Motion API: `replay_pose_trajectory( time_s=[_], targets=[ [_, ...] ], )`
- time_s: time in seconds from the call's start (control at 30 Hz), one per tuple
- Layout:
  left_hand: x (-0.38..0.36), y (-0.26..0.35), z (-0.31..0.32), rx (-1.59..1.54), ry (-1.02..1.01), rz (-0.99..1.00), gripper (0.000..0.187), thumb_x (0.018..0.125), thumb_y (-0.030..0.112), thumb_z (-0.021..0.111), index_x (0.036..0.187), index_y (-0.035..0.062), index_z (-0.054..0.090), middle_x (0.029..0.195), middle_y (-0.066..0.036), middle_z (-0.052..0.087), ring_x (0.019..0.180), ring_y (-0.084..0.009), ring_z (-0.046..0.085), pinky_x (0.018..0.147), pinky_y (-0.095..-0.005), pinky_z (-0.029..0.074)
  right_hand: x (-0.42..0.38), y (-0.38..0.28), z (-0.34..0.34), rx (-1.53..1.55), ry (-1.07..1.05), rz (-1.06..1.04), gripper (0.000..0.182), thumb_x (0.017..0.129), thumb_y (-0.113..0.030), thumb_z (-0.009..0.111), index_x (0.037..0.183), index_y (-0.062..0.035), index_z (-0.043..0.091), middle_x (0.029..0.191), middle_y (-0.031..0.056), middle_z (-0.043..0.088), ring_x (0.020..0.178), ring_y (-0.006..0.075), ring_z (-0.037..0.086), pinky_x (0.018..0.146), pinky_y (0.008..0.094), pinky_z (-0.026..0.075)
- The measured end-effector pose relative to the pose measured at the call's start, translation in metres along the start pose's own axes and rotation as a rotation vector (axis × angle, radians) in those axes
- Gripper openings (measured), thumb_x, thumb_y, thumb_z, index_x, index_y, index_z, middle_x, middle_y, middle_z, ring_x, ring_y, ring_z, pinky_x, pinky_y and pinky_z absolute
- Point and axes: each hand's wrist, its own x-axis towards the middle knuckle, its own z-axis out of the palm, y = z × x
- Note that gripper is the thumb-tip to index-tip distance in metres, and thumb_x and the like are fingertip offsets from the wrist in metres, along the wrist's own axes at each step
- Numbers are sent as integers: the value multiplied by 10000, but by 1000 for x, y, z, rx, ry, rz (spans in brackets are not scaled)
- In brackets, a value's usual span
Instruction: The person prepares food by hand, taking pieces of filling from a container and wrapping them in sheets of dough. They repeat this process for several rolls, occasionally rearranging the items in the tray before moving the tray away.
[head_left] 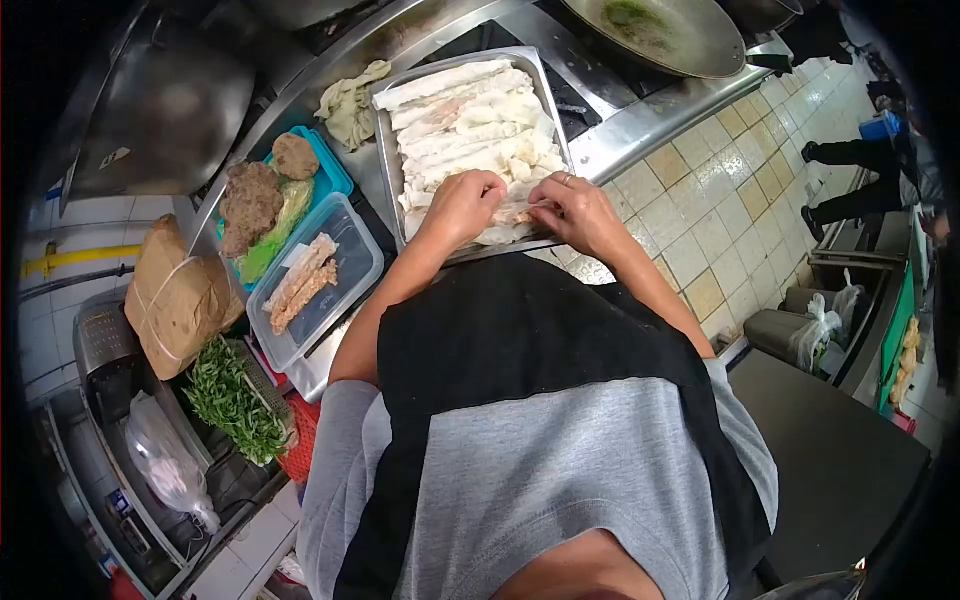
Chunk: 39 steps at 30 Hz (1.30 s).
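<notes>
A metal tray [386,160] holds several long white wrapped rolls [450,85] lying side by side, with crumpled pale wrapper pieces on top. At its near end, my left hand [462,208] is closed, its fingers curled and pinching the edge of a thin white wrapper [512,232]. Facing it, my right hand [582,213] pinches the same wrapper between thumb and fingers. A bit of pinkish filling shows between my fingertips. To the left of the tray, a clear plastic container [372,260] holds a few lumpy pink meat strips [303,283].
Brown meat lumps [250,205] and a green bag sit on a blue lid [335,178] at left. A crumpled cloth [352,105] lies beside the tray. Beyond is a stove with a large pan [665,35]. Leafy greens [232,400] stand lower left. A person's legs [855,180] appear right.
</notes>
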Motion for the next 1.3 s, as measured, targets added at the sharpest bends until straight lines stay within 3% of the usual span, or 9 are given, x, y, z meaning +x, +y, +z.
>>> replay_pose_trajectory(
  time_s=[0.07, 0.17, 0.27, 0.47, 0.67, 1.17, 1.3],
  targets=[
    [-5, 0, 2, 5, 25, 114, 204, 834, 190, 702, 967, 36, 710, 900, -145, 692, 793, -274, 662, 727, -342, 506, -2, 3, 0, 13, 6, 15, 187, 786, -135, 726, 931, -57, 638, 924, 116, 648, 859, 334, 638, 753, 411, 520],
    [-16, 15, -8, 8, -91, 117, 178, 834, 189, 708, 926, 36, 708, 880, -136, 676, 812, -277, 659, 723, -352, 508, 1, 3, 3, 43, -47, 20, 178, 782, -136, 726, 923, -52, 656, 908, 120, 654, 857, 337, 636, 751, 411, 519],
    [-20, 17, -1, 154, -13, 270, 159, 821, 188, 718, 886, 43, 703, 865, -128, 656, 821, -290, 650, 721, -374, 505, 3, 2, -4, -11, -107, -47, 145, 811, -100, 718, 936, -39, 676, 898, 121, 659, 806, 303, 663, 697, 375, 528],
    [-18, 13, 2, 197, 15, 303, 141, 819, 168, 695, 872, 38, 697, 855, -121, 635, 826, -323, 629, 728, -408, 491, 14, 12, -3, -95, -177, -45, 133, 820, -138, 662, 907, -41, 692, 876, 159, 688, 819, 360, 655, 740, 425, 520],
    [-12, 3, 4, 73, -7, 206, 170, 855, 166, 636, 895, 18, 711, 869, -137, 629, 842, -322, 628, 748, -392, 489, 26, 5, -10, -89, -305, 32, 143, 850, -180, 635, 893, -54, 686, 833, 170, 684, 798, 361, 656, 719, 426, 515],
    [-2, -6, 6, -60, -76, 41, 230, 870, 207, 651, 928, -13, 689, 881, -152, 640, 807, -262, 626, 732, -355, 485, 29, 9, -3, -76, -316, 53, 195, 851, -255, 665, 934, -84, 710, 852, 142, 696, 806, 350, 658, 715, 426, 510],
    [-4, -9, 5, -113, -4, -16, 218, 864, 209, 631, 913, 10, 703, 913, -185, 653, 876, -331, 640, 782, -400, 491, 30, -3, -2, -156, -283, 110, 178, 860, -223, 635, 900, -53, 673, 824, 164, 687, 803, 358, 660, 714, 438, 513]
  ],
)
